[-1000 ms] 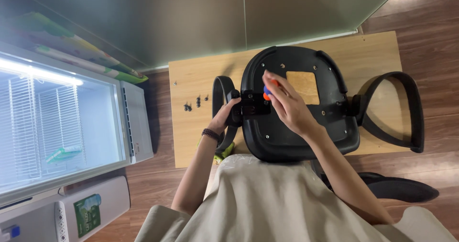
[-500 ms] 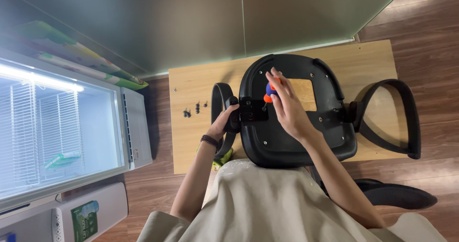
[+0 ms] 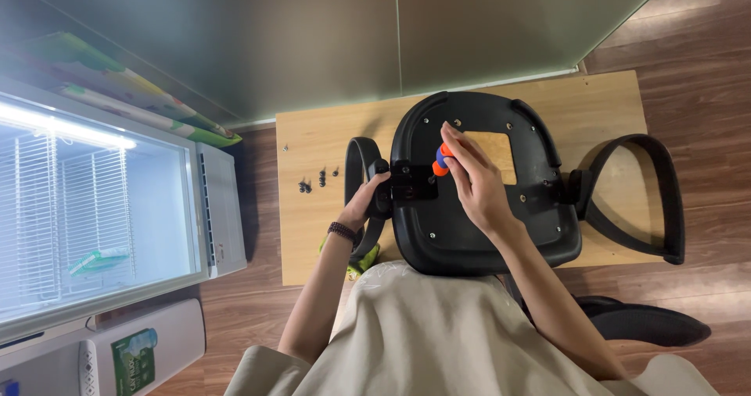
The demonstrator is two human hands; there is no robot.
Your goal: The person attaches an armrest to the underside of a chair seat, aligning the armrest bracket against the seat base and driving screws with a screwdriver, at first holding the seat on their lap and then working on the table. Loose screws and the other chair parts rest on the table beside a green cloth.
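A black chair seat (image 3: 485, 232) lies upside down on a low wooden table (image 3: 313, 208). My right hand (image 3: 473, 181) is closed around a screwdriver with an orange and blue handle (image 3: 441, 160), its tip down at the bracket on the seat's left side. My left hand (image 3: 369, 197) grips the black armrest (image 3: 361, 161) where it meets that bracket. A second black armrest (image 3: 637, 197) is attached at the seat's right side.
Several small black screws (image 3: 317, 181) lie on the table left of the seat. A lit glass-door fridge (image 3: 94, 216) stands at the left. A black chair part (image 3: 641, 322) lies on the wood floor at lower right. A green object (image 3: 364, 257) shows under my left wrist.
The view has shifted slightly; both hands stay at the left armrest bracket, with the screwdriver still held at the same spot.
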